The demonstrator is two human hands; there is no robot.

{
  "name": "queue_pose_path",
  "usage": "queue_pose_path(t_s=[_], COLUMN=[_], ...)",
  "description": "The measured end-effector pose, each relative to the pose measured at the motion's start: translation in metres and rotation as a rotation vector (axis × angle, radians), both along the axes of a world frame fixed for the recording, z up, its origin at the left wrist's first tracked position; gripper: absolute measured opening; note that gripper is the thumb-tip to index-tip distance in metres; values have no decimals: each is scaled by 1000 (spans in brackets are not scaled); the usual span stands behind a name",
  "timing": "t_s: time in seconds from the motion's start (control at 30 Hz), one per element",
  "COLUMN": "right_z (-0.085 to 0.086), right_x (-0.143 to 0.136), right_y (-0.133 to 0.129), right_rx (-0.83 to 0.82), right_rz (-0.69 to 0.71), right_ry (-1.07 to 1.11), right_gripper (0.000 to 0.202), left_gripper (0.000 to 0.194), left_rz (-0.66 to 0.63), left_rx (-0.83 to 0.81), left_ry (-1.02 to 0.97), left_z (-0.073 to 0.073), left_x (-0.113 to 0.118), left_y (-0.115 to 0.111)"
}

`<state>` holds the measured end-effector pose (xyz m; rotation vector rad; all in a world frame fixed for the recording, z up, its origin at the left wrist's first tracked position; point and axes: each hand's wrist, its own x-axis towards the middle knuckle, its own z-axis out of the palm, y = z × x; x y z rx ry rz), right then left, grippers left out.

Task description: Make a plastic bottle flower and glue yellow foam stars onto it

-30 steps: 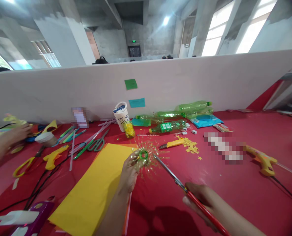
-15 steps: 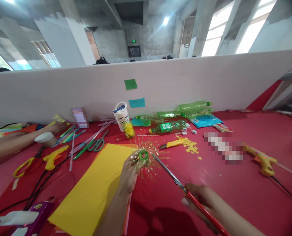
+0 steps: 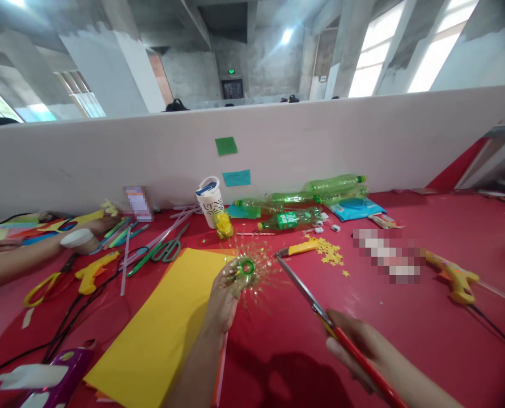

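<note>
Near the middle, my left hand (image 3: 223, 297) is closed on a green plastic bottle piece (image 3: 247, 267), whose cut strips fan out around a green ring. My right hand (image 3: 356, 343) grips the long red-handled scissors (image 3: 312, 300). Their blades look closed, and the tip points up and left, just right of the strips. Yellow paper sheets (image 3: 162, 317) lie beneath and left of my left arm. Beyond the scissors' tip are a yellow cutter (image 3: 301, 247) and a pile of small yellow stars (image 3: 331, 252).
Green bottles (image 3: 295, 218) and a white cup (image 3: 209, 203) stand or lie along the partition (image 3: 107, 153). Glue guns (image 3: 458, 280) rest on both sides. At left are grey scissors (image 3: 169, 249), straws, cables and another person's arms (image 3: 35, 252).
My right hand and the scissors have moved slightly right, away from the strips. The bottle piece has shifted a little left. At left, the other person's hands have moved.
</note>
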<state>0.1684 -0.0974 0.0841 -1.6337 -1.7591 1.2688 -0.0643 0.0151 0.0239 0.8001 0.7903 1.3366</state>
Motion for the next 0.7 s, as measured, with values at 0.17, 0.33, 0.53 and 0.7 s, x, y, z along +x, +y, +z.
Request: queue_pose_path(t_s=[0.17, 0.33, 0.53, 0.7], right_z=[-2, 1, 6, 1], right_x=[8, 2, -7, -3], right_y=[-7, -12, -7, 4], right_rx=[-33, -90, -75, -3], right_rz=[-27, 41, 65, 112], right_ry=[6, 99, 72, -9], right_gripper=[47, 46, 44, 39], left_gripper=[38, 40, 49, 50], left_rz=[-9, -2, -20, -28], left_rx=[-23, -30, -55, -64], left_ry=[-81, -122, -103, -77], left_z=[4, 5, 8, 6], left_x=[-1, -1, 2, 2], left_y=[-1, -1, -2, -2])
